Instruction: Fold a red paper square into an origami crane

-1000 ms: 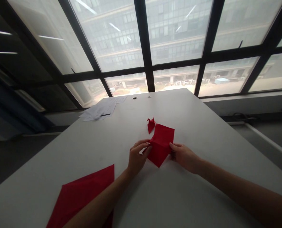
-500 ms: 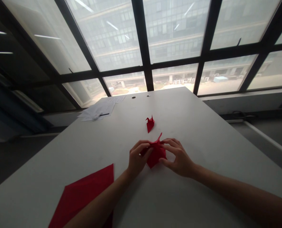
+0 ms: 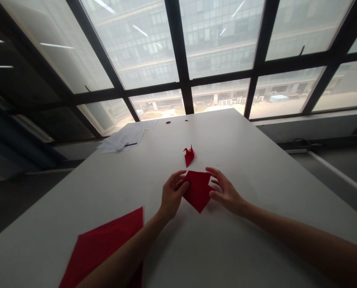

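A folded piece of red paper (image 3: 198, 191) is tilted up in front of me, its broad face toward me and a corner pointing down. My left hand (image 3: 173, 195) pinches its left edge, thumb on the near face and fingers behind. At the right edge is my right hand (image 3: 226, 195), fingers spread apart; its thumb lies close to a small side flap, and I cannot tell whether it touches. Just beyond the paper stands a small red origami crane (image 3: 189, 156) on the white table (image 3: 244, 160).
A larger red sheet (image 3: 112, 240) lies at the lower left, partly under my left forearm. Loose white papers (image 3: 124, 138) with a dark pen (image 3: 131, 144) on them sit at the far left. Large windows (image 3: 220, 40) rise behind the table.
The red paper, earlier gripped by both hands with a narrow point sticking up, now shows a flat, broad face. My right hand's fingers have spread and moved off its top.
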Motion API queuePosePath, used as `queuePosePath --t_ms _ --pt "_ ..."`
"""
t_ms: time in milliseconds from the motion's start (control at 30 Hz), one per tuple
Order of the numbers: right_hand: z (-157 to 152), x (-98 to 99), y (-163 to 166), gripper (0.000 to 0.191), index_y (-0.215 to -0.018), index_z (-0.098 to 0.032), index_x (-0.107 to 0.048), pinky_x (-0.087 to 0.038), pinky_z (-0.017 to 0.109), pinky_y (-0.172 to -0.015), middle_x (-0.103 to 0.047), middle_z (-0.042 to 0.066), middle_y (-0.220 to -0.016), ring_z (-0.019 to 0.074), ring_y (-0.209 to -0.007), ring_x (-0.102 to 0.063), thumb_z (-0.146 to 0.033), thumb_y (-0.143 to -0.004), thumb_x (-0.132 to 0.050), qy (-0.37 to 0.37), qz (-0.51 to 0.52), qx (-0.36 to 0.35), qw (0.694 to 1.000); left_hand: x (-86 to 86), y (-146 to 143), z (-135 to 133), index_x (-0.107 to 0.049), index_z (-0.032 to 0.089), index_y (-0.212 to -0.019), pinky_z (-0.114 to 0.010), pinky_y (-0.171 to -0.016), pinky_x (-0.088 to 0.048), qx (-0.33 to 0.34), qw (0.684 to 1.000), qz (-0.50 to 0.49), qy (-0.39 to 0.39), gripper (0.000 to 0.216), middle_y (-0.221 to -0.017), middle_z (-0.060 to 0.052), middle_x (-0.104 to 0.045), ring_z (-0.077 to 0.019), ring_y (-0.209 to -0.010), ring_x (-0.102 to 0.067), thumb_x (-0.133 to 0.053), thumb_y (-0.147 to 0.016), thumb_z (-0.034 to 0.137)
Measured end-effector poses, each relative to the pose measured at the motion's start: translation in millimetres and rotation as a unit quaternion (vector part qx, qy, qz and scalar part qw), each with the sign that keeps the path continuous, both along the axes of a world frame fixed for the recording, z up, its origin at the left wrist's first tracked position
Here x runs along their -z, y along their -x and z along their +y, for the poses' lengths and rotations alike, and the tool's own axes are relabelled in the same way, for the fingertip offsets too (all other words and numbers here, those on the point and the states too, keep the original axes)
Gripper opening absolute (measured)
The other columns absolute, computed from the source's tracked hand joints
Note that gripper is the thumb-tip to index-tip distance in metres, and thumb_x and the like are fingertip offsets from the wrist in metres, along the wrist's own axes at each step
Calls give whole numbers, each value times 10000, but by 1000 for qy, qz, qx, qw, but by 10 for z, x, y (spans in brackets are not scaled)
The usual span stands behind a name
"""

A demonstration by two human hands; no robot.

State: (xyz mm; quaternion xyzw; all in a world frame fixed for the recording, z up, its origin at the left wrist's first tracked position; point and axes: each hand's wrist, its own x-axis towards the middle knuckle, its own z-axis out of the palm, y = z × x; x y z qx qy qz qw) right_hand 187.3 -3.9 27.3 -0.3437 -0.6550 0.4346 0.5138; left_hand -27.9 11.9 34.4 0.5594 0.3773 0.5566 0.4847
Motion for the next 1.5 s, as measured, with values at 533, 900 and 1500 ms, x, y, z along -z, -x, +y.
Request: queuePosePath --t_ms 533,900,1500 --pt "-26 -13 135 724 -1366 -226 -453 -560 302 -597 -697 -4 -772 160 -623 -636 -305 -720 -769 172 103 -36 979 -24 -79 -74 -679 119 -1057 -372 -801 -572 159 975 6 158 422 -1030 -127 -732 -254 -879 -707 -828 -720 325" --pt "-10 2 73 465 -1158 -187 -587 -555 307 -580 -721 44 -817 200 -691 -671 -401 -772 -733 167 54 15 984 -14 -106 -69 -705 130 -1034 -299 -699 -562 107 978 27 179 399 -968 -102 -742 -213 -792 -701 -796 -752 398" --pt "41 92 60 255 -696 -146 -650 -381 228 -508 -613 5 -624 117 -567 -506 -366 -824 -663 125 -35 20 991 68 -111 -51 -627 114 -681 -186 -450 -364 35 969 -16 244 444 -598 -14 -618 -90 -485 -509 -738 -762 536"
